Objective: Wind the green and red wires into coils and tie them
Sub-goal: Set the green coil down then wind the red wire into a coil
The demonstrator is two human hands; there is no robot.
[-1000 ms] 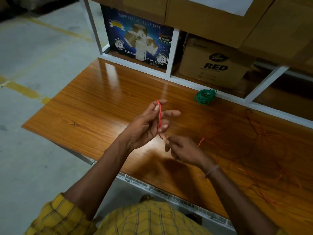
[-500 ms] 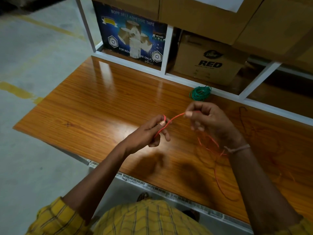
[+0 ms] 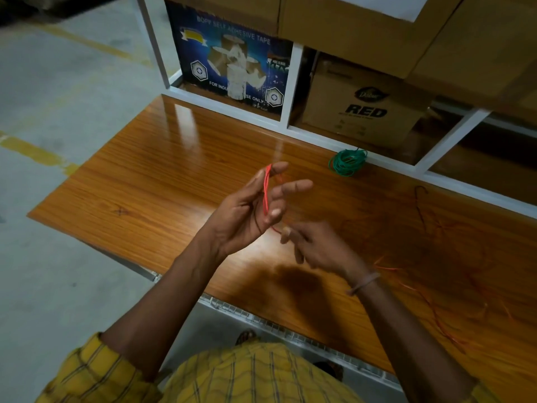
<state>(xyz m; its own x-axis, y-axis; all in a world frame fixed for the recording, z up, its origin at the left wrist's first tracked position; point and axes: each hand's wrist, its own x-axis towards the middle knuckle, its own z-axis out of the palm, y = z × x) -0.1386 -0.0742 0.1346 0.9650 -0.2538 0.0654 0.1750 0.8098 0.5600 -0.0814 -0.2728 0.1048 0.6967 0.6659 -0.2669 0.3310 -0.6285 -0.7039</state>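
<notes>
- your left hand [image 3: 250,210] is standing raised above the table [image 3: 151,181], palm turned toward you, fingers spread and only loosely bent; the first loops of the red wire [image 3: 266,193] are hanging around them, from the upper fingertip down to the lower one.
- those loops are running nearly upright, so the coil's long axis is lying up and down along your fingers, not across them.
- your right hand [image 3: 316,248] is sitting just below and to the right of the left one, blurred; its fingertips are seeming to pinch the wire where it is leaving the bottom of the loops, though the blur is keeping me from being sure.
- the free length of wire is trailing away to your right across the table, faint and loose, well apart from the loops.
- so your right hand is the nearer one to the slack; in my judgement the next turn is calling for it to carry the strand up and over the left fingertips, along that upright line.
- the green wire [image 3: 347,162] is lying already coiled at the back edge of the table, beside the white shelf frame [image 3: 290,82], well away from both hands.
</notes>
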